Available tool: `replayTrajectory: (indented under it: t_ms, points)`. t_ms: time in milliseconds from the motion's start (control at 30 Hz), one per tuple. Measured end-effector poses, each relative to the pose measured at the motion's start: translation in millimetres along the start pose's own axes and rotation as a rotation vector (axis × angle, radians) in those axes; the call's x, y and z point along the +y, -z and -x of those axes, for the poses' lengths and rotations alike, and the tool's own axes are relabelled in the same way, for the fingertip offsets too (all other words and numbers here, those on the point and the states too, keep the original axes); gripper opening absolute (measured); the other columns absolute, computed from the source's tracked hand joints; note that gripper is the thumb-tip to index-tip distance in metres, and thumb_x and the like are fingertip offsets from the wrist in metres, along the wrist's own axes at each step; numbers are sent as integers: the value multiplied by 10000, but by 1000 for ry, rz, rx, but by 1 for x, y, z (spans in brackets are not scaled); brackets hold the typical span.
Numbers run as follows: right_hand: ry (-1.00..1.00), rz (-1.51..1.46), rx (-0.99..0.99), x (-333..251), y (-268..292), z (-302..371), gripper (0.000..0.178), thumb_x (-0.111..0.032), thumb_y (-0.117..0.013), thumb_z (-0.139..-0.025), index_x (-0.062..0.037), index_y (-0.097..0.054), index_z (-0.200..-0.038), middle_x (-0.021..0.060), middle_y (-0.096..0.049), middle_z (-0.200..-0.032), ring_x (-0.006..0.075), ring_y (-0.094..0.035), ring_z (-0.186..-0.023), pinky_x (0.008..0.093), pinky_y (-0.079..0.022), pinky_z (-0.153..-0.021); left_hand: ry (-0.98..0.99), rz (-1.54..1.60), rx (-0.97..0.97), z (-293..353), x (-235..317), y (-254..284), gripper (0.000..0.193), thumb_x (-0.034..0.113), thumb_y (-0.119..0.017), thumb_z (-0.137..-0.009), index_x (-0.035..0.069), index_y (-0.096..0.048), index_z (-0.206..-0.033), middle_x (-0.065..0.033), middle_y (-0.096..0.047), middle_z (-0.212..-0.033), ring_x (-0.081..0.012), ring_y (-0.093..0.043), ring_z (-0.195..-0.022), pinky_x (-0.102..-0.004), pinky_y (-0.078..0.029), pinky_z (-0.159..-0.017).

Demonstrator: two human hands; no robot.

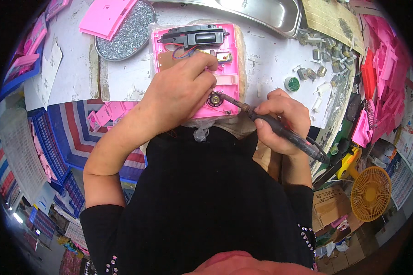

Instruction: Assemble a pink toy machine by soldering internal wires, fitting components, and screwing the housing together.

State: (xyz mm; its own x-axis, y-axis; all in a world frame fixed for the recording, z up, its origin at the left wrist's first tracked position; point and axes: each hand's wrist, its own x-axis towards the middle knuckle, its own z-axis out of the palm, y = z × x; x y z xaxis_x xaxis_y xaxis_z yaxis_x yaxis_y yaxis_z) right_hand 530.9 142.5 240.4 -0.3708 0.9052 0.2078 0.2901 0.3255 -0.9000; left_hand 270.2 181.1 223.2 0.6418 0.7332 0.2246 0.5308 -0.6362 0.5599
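A pink plastic housing (236,46) lies open in front of me on a padded, plastic-wrapped support. My right hand (284,120) is closed around the handle of a soldering iron (286,130), whose tip touches or nearly touches a small round speaker (214,99) at the housing's near end. Over the housing's left side rests my left hand (181,87), fingers bent and pressed together close to the speaker. Whatever they pinch is hidden. A black plastic part (195,36) sits across the housing's far end, with thin red and blue wires (183,52) running from it toward my left hand.
At the far left stands a round tray of small screws (124,43) with pink panels (106,18) on it. A metal tray (279,16) lies at the back. Several small motors (325,57), a green round container (292,83), pink parts (382,78) and an orange fan (370,193) are right.
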Motion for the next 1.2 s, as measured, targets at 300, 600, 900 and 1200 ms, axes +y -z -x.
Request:
replayTrajectory:
  t_ms: [300,600,900,1200]
  points:
    - [-1,74,-25,-8,1,-7,242,-31,-786,-690,-61,-718,-920,23,-592,-614,210,-577,-581,327,-477,-641,5,5,-25,0,0,2,120,77,-687,-859,30,-616,-942,-103,-617,-1156,-295,-679,-982,-392,-577,-765]
    - [-35,36,55,-7,17,5,223,-37,-781,-715,-31,-717,-928,57,-623,-685,174,-563,-580,290,-432,-570,22,45,-28,1,-1,2,179,24,-741,-806,37,-620,-936,-110,-620,-1112,-295,-666,-954,-380,-556,-786]
    - [12,2,81,-6,17,4,223,-30,-780,-715,-23,-719,-930,58,-642,-700,172,-560,-601,291,-424,-566,33,82,-20,0,1,5,149,35,-746,-821,40,-633,-918,-101,-622,-1091,-282,-667,-923,-374,-553,-780]
    - [26,35,38,-7,14,0,252,-29,-796,-688,-44,-731,-930,38,-609,-653,183,-553,-590,303,-436,-570,50,-22,-68,-7,11,6,101,87,-700,-835,26,-625,-865,-95,-601,-1024,-280,-661,-896,-391,-566,-736]
